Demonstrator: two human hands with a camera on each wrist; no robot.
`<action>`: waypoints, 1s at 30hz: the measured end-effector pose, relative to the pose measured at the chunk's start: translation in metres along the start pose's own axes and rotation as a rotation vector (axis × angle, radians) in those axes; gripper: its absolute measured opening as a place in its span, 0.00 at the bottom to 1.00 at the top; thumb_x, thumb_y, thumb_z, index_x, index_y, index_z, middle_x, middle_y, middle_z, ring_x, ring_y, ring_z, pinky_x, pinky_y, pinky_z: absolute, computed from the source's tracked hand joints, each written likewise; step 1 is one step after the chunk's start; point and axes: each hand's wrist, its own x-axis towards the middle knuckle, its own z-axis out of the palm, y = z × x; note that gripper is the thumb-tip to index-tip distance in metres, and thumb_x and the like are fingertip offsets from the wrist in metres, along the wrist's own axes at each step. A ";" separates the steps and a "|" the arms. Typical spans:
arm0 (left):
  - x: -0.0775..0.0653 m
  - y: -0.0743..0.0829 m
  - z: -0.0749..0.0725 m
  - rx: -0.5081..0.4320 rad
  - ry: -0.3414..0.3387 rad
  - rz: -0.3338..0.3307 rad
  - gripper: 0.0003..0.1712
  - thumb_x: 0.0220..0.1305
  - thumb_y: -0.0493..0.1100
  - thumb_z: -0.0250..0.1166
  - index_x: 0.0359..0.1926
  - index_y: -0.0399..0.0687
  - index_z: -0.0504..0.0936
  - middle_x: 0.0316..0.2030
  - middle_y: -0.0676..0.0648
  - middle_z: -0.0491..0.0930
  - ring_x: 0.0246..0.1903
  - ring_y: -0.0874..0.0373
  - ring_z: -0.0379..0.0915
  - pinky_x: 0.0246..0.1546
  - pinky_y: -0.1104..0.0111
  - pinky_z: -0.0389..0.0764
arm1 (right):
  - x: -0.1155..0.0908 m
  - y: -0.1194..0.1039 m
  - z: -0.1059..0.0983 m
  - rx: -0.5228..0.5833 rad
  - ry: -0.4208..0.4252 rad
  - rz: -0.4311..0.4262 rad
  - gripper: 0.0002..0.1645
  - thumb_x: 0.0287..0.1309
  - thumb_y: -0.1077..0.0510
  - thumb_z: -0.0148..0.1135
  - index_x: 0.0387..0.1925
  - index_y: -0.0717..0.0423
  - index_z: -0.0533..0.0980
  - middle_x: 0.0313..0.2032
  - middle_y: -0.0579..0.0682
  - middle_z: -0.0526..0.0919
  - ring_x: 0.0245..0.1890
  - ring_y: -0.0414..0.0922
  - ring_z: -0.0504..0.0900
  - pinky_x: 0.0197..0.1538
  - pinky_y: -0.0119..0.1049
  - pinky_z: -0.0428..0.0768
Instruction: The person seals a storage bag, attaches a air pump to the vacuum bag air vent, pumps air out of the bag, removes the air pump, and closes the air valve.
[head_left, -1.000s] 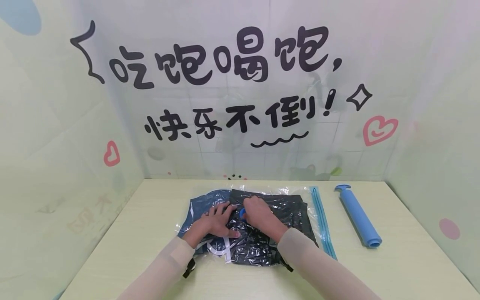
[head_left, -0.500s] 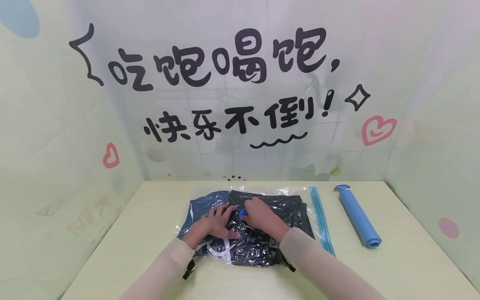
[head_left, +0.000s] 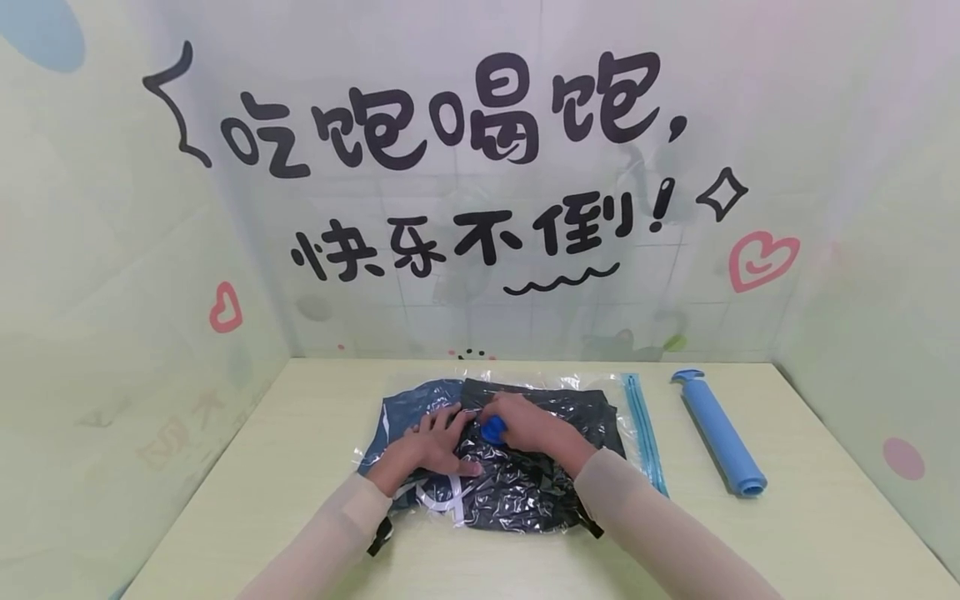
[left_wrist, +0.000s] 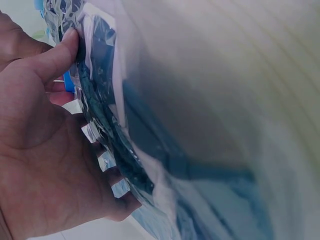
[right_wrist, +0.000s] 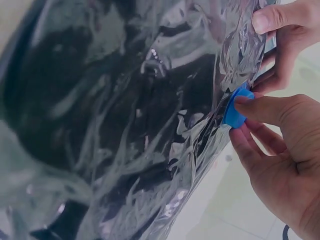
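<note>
A clear vacuum storage bag point(head_left: 517, 504) lies flat on the table, with dark and navy folded clothes showing through its creased film. Near its middle sits a round blue valve cap point(head_left: 492, 430). My right hand point(head_left: 528, 423) pinches this cap between thumb and fingers, plainly seen in the right wrist view, where the cap point(right_wrist: 238, 108) is at the film's surface. Just left of it, my left hand point(head_left: 433, 446) rests on the bag with fingers spread. The left wrist view shows that palm point(left_wrist: 45, 145) and its fingertips against the plastic.
A light blue hand pump point(head_left: 722, 437) lies on the table to the right of the bag. The bag's turquoise zip edge point(head_left: 645, 433) runs along its right side. A printed curtain wall point(head_left: 480, 325) stands behind the pale wooden table point(head_left: 247, 467).
My right hand has turned at the wrist, its forearm shifting slightly right, and more of the blue valve cap shows. The left hand stays in place on the bag.
</note>
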 end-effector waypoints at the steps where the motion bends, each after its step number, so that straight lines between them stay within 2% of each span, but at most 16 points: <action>1: 0.000 0.000 0.000 0.001 0.000 -0.001 0.52 0.64 0.67 0.66 0.79 0.51 0.55 0.78 0.42 0.43 0.73 0.33 0.42 0.64 0.33 0.55 | 0.000 0.000 0.000 0.003 0.000 0.003 0.24 0.54 0.76 0.67 0.52 0.59 0.83 0.49 0.55 0.80 0.53 0.56 0.79 0.56 0.50 0.78; 7: 0.001 -0.001 0.001 0.005 -0.001 -0.001 0.52 0.65 0.67 0.66 0.79 0.51 0.55 0.78 0.42 0.44 0.73 0.33 0.43 0.64 0.34 0.54 | 0.000 0.002 0.003 -0.002 -0.018 0.035 0.25 0.55 0.76 0.67 0.53 0.57 0.83 0.51 0.55 0.80 0.55 0.55 0.78 0.58 0.51 0.77; 14: 0.002 -0.001 0.003 -0.001 0.005 -0.002 0.51 0.64 0.66 0.66 0.79 0.53 0.55 0.78 0.42 0.44 0.73 0.33 0.43 0.64 0.34 0.54 | 0.001 0.001 0.004 -0.040 -0.002 0.017 0.26 0.51 0.79 0.66 0.51 0.58 0.84 0.49 0.54 0.82 0.53 0.53 0.79 0.56 0.47 0.79; 20: 0.002 -0.001 0.003 -0.001 0.007 -0.002 0.51 0.64 0.66 0.67 0.79 0.52 0.55 0.78 0.42 0.45 0.73 0.33 0.43 0.64 0.34 0.54 | 0.001 -0.001 0.002 -0.070 -0.014 0.030 0.25 0.53 0.78 0.67 0.51 0.58 0.84 0.49 0.54 0.82 0.53 0.53 0.79 0.55 0.46 0.79; 30: -0.010 0.009 -0.008 0.015 -0.010 -0.002 0.51 0.65 0.66 0.66 0.79 0.51 0.54 0.78 0.42 0.44 0.73 0.34 0.44 0.64 0.33 0.54 | 0.001 -0.006 -0.002 -0.087 -0.047 0.053 0.24 0.56 0.77 0.67 0.52 0.57 0.84 0.50 0.54 0.81 0.55 0.53 0.78 0.57 0.47 0.78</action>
